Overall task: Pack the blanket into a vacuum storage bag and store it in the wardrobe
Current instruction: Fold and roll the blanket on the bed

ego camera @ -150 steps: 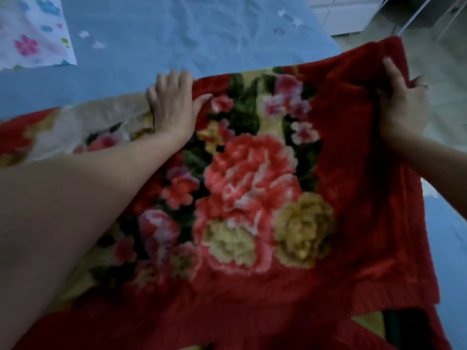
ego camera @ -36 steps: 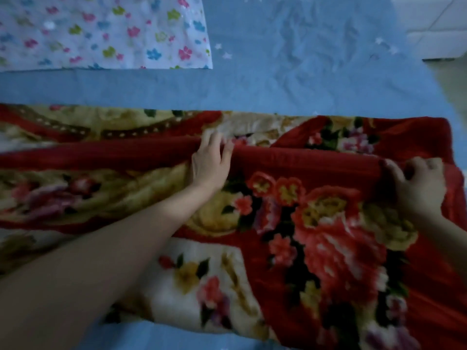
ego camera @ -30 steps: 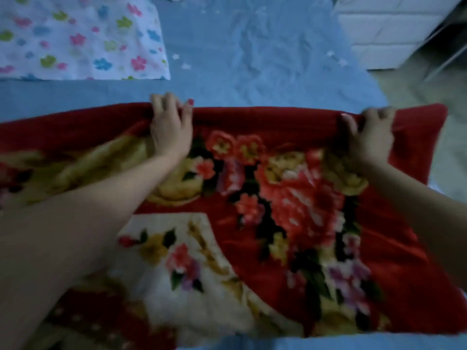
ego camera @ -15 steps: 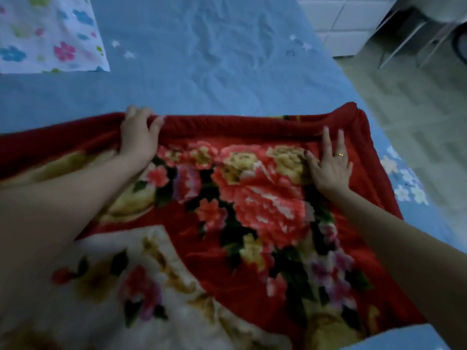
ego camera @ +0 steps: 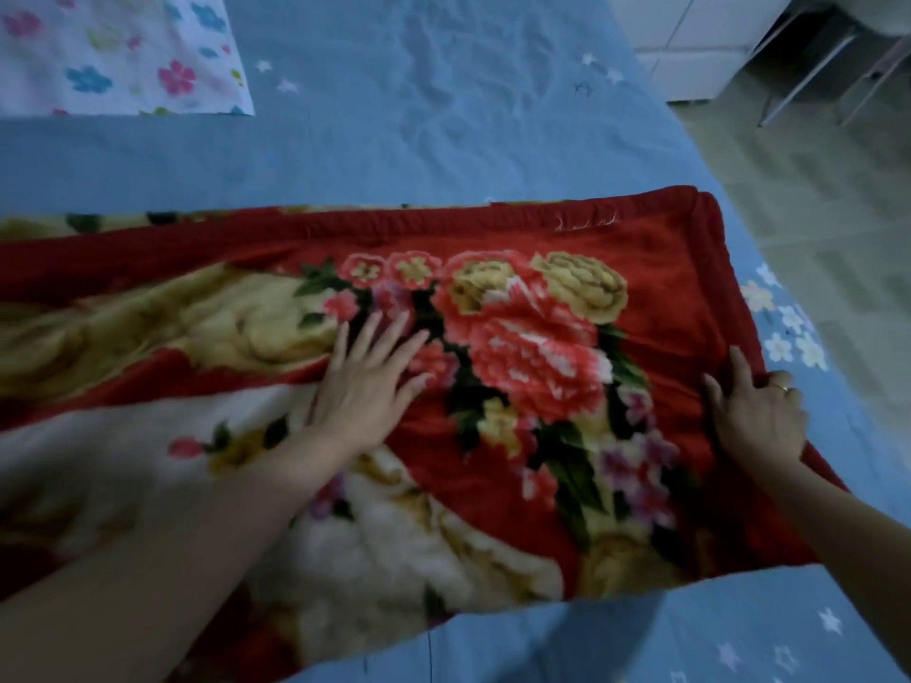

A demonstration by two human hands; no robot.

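Observation:
A thick red blanket (ego camera: pixel 537 367) with a flower print lies folded in a long band across the blue bed, its far edge and right end lined up. My left hand (ego camera: pixel 367 382) rests flat on the blanket's middle, fingers spread and holding nothing. My right hand (ego camera: pixel 756 411) sits at the blanket's right edge, its fingers curled over the border and its thumb on top. No vacuum storage bag or wardrobe shows in this view.
The blue bed sheet (ego camera: pixel 443 115) with small stars stretches beyond the blanket. A white pillow (ego camera: pixel 113 51) with coloured flowers lies at the far left. To the right is tiled floor (ego camera: pixel 813 199) with metal chair legs (ego camera: pixel 808 66) and a white cabinet (ego camera: pixel 690 46).
Both hands have come back from the far folded edge. The left now lies flat on the middle of the blanket, the right has slid to the right-hand border.

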